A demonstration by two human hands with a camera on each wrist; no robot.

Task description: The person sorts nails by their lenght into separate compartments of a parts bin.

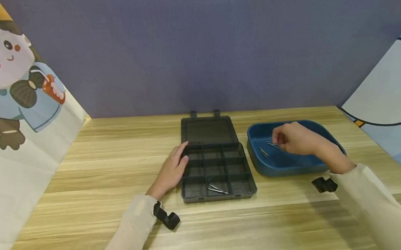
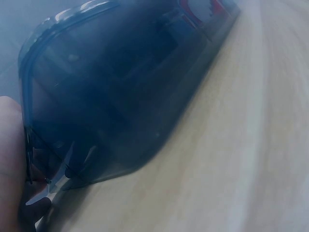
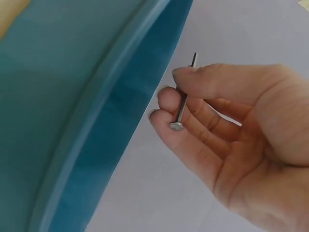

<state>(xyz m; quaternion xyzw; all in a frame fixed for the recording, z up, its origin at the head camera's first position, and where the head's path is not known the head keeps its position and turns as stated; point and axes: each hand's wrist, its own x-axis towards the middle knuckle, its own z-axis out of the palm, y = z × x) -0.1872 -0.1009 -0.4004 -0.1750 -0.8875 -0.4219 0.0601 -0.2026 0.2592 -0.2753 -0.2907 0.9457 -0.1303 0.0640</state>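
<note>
Nearest are two pale sleeves (image 1: 373, 205), one on each arm, with two black wrist mounts (image 1: 167, 218) just behind the hands. The left arm reaches forward and inward; the left hand (image 1: 168, 170) lies against the side of one grey box (image 1: 217, 198), fingers extended and loose, thumb apart from the forefinger and resting at the rim. The right arm reaches forward and inward too, crossing the edge of one blue tray (image 1: 285, 170). There the right hand (image 1: 298, 140) hangs over the inside, thumb and fingertips pinching one nail (image 3: 181, 108); the right wrist view shows its flat head and its thin shank passing between them.

Just right of the left hand, the box has nine compartments, three by three. At least two nails (image 1: 215, 190) lie in the middle compartment of the row nearest the person. In the tray, to the left of the right hand, at least two more nails (image 1: 263, 152) lie, and others are partly hidden by its fingertips, so their number cannot be told.

Beyond the left hand one lid (image 1: 208, 130) lies folded back on the wooden table (image 1: 69, 210), two latches (image 1: 216, 112) at its far edge. Past both hands stands one dark wall panel (image 1: 208, 49).
</note>
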